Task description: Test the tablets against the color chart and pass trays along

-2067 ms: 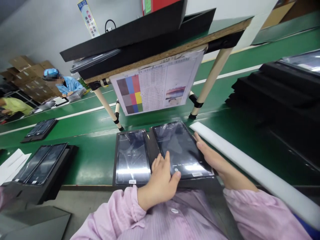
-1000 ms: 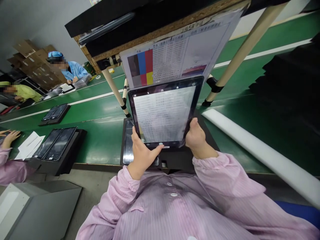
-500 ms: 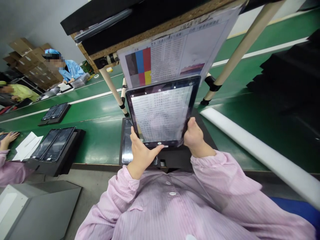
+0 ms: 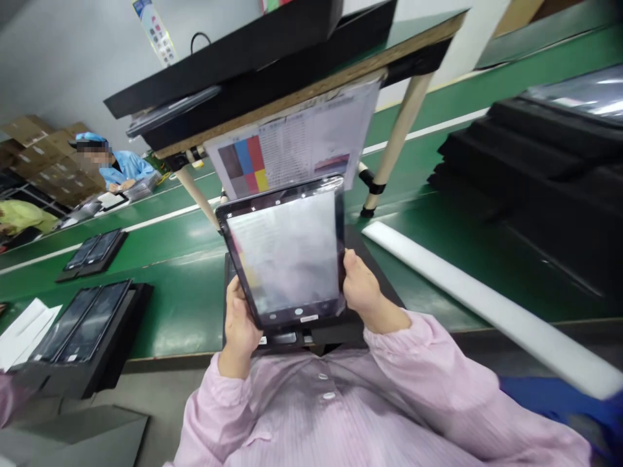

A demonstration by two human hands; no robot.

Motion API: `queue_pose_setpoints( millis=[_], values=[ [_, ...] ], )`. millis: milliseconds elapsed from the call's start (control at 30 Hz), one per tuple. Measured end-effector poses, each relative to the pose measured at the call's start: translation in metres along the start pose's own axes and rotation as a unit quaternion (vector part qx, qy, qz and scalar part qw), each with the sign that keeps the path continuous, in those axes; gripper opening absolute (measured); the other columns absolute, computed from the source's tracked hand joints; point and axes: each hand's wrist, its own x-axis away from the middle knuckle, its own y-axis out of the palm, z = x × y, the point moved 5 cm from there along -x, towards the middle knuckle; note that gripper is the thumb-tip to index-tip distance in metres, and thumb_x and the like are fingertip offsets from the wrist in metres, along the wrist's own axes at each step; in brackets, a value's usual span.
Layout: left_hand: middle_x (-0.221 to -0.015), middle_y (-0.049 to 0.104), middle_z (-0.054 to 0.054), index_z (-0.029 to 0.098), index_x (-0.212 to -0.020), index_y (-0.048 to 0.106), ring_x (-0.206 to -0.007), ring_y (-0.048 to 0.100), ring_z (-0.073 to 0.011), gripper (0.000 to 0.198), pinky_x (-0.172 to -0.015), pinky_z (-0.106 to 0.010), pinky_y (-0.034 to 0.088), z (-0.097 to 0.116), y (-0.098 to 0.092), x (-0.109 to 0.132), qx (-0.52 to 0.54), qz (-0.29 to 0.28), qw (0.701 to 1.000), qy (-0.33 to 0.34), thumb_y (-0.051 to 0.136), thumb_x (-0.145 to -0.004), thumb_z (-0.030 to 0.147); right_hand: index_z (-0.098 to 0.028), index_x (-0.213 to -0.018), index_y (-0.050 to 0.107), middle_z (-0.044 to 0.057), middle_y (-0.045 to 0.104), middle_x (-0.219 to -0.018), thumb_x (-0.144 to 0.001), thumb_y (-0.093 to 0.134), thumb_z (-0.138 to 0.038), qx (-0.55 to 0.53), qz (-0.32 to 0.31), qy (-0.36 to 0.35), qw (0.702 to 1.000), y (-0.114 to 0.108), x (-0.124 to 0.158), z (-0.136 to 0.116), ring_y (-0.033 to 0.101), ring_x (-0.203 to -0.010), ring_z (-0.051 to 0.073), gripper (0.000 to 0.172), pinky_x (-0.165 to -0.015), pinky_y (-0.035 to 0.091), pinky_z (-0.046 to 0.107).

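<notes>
One tablet (image 4: 287, 256), screen lit, tilted up above a black tray (image 4: 359, 240) on the green bench (image 4: 185, 311). Left hand (image 4: 241, 331): fingers holding its left edge. Right hand (image 4: 361, 285): fingers holding its right edge. White bar (image 4: 472, 294) lies aslant just right of the tray; black stack (image 4: 520, 175) beyond it. Printed chart (image 4: 311, 139) hangs behind the tablet, under a shelf (image 4: 423, 44). Co-worker in blue (image 4: 125, 167) far back left.

A long green bench (image 4: 182, 311), stacked cartons (image 4: 56, 152) — it's a factory.

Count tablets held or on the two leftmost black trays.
5: one tablet between left hand and right hand, two on the nearer tray, two on the farther tray; more may be hidden.
</notes>
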Motion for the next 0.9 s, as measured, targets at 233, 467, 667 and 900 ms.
queue_pose_setpoints(
  millis=[233,467,667,900],
  values=[
    [-0.116,0.074,0.003,0.040,-0.120,0.070,-0.102,0.071,-0.0156,0.042,-0.091,-0.027,0.057,0.015,0.016,0.002,0.109,0.046,0.986,-0.118,0.079,-0.080,0.045,-0.026,-0.161,0.018,-0.003,0.015,-0.163,-0.102,0.034,-0.058,0.075,-0.076,-0.135,0.985,-0.005,0.014,-0.075,0.013,-0.153,0.020,0.069,-0.128,0.020,0.036],
    [-0.138,0.064,-0.003,0.042,-0.139,0.056,-0.119,0.065,-0.0226,0.059,-0.098,-0.036,0.055,-0.003,0.041,0.020,0.119,0.011,0.970,-0.210,0.074,-0.084,0.047,-0.020,-0.162,0.009,0.003,0.028,-0.159,-0.105,0.030,-0.050,0.263,-0.073,-0.169,0.947,-0.034,0.013,-0.092,0.047,-0.137,0.022,0.068,-0.110,0.047,0.032],
    [-0.149,0.053,-0.006,0.034,-0.146,0.048,-0.132,0.056,-0.0270,0.065,-0.109,-0.042,0.048,-0.028,0.073,0.038,0.061,0.021,0.952,-0.300,0.069,-0.086,0.049,-0.023,-0.159,0.022,0.004,0.031,-0.158,-0.099,0.019,-0.070,0.094,-0.004,0.005,0.996,-0.071,0.003,-0.040,0.034,-0.146,0.023,0.077,-0.120,0.036,0.044],
    [-0.165,0.026,-0.008,0.024,-0.154,0.037,-0.155,0.018,-0.0249,0.065,-0.127,-0.046,0.011,-0.054,0.079,0.038,-0.266,-0.165,0.918,-0.244,0.049,-0.097,0.053,-0.019,-0.160,0.010,0.012,0.038,-0.154,-0.092,0.019,-0.079,0.112,0.063,0.126,0.984,-0.115,-0.008,0.050,0.044,-0.140,0.025,0.092,-0.119,0.035,0.052]
  ],
)
